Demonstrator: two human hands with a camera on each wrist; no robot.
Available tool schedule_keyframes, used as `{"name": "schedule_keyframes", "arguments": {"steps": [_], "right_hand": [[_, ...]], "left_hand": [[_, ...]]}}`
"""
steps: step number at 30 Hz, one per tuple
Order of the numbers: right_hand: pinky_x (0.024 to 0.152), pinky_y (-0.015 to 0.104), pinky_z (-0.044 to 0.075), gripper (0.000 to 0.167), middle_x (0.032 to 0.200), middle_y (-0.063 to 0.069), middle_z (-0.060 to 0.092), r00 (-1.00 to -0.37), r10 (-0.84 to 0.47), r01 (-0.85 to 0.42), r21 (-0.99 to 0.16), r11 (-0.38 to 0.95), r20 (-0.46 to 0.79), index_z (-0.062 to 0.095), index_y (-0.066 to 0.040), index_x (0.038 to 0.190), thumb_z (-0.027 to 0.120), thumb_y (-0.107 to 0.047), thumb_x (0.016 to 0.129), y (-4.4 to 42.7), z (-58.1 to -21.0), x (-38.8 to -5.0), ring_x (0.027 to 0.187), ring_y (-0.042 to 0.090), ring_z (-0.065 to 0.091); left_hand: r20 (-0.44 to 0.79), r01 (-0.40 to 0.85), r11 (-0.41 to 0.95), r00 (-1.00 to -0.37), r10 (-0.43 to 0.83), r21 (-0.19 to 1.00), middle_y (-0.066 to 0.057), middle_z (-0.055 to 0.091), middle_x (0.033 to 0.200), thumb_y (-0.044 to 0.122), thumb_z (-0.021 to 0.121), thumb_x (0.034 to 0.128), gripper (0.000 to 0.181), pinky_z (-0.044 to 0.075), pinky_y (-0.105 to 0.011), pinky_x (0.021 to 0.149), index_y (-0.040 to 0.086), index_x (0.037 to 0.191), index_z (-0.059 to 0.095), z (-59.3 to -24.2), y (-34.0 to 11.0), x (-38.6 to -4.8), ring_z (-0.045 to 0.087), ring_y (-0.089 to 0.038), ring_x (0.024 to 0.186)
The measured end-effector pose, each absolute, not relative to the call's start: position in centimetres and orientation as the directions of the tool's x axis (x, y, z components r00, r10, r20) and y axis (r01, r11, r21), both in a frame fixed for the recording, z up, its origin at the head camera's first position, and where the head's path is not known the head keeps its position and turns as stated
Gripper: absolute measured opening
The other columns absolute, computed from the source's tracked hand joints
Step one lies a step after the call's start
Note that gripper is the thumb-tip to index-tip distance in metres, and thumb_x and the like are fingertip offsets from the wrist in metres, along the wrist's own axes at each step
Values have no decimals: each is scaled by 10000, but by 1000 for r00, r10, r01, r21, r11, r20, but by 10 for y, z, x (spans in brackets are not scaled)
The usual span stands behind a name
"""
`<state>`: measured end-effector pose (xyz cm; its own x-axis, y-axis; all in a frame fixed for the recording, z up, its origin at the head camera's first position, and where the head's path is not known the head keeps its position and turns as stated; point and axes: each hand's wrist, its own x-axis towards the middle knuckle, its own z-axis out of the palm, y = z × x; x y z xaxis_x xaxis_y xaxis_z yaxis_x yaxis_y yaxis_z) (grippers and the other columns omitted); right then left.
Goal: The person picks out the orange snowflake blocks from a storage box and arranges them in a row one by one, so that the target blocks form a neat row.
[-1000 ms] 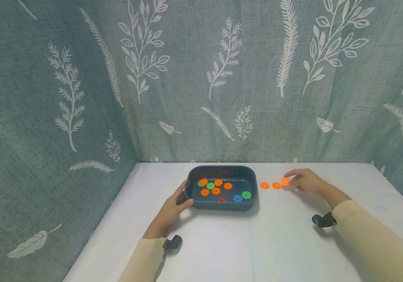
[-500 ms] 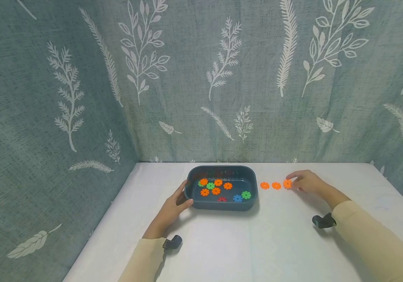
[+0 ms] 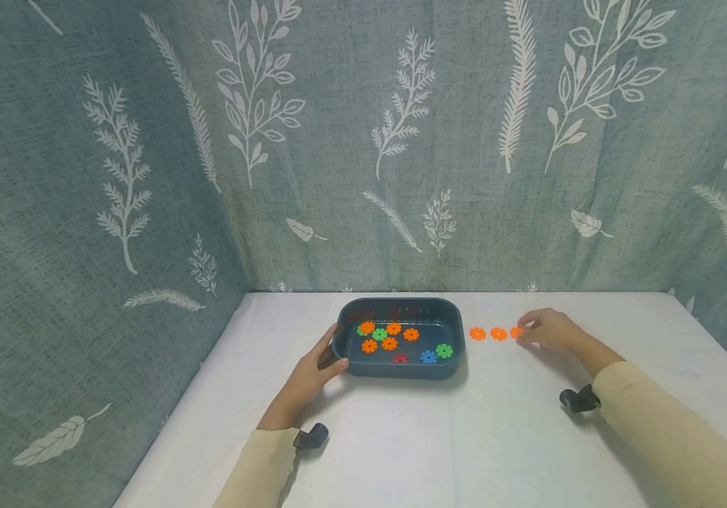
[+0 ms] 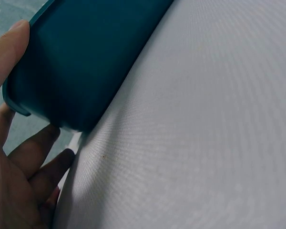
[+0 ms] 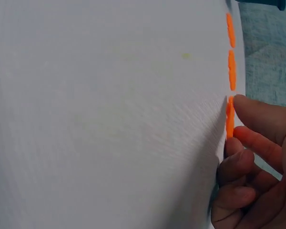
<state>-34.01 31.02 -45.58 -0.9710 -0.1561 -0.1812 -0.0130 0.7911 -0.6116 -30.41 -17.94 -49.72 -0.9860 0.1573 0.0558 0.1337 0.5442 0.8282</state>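
Note:
The left hand [image 3: 306,375] grips the left end of a dark teal tray [image 3: 395,371]. Its thumb lies on the front wall and its fingers on the end wall, as the left wrist view also shows. Several notched plastic discs in orange, green, blue and red lie inside. At the right of the tray, the right hand [image 3: 550,331] pinches an orange notched disc [image 3: 515,332] between thumb and forefinger at the table surface. Part of that disc is hidden by the fingers. Two more orange discs, one near the tray [image 3: 478,334] and one in the middle [image 3: 498,334], form a row with it.
A white cloth [image 3: 395,444] covers the table. Grey-green curtains [image 3: 338,233] with white leaf prints hang behind and at the left. Each wrist carries a small black camera, one at the left [image 3: 313,436] and one at the right [image 3: 579,400].
The right hand has lowered the third orange disc from a tilted hold to the table, in line with the other two. Its fingers have closed around the disc's right side. Left hand and tray stay put.

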Motion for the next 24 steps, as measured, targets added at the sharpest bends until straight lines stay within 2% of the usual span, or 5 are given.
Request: {"name": "schedule_keyframes", "arguments": {"steps": [7, 24], "right_hand": [[703, 395, 540, 383, 1060, 229, 620, -974, -143, -12, -589, 808, -178, 633, 27, 1157, 738, -177, 850, 308, -461, -342, 814, 252, 625], [695, 384, 534, 366, 1037, 205, 622, -977, -144, -23, -590, 807, -158, 642, 19, 1145, 731, -186, 855, 308, -463, -340, 797, 227, 617]], "left_hand": [[39, 112, 559, -989, 142, 822, -69, 373, 1521, 496, 705, 858, 835, 189, -649, 1082, 422, 1538, 226, -497, -179, -304, 374, -295, 1377], [45, 124, 546, -987, 157, 828, -30, 328, 1550, 469, 706, 869, 830, 213, -628, 1086, 409, 1542, 225, -495, -179, -303, 375, -285, 1377]]}}
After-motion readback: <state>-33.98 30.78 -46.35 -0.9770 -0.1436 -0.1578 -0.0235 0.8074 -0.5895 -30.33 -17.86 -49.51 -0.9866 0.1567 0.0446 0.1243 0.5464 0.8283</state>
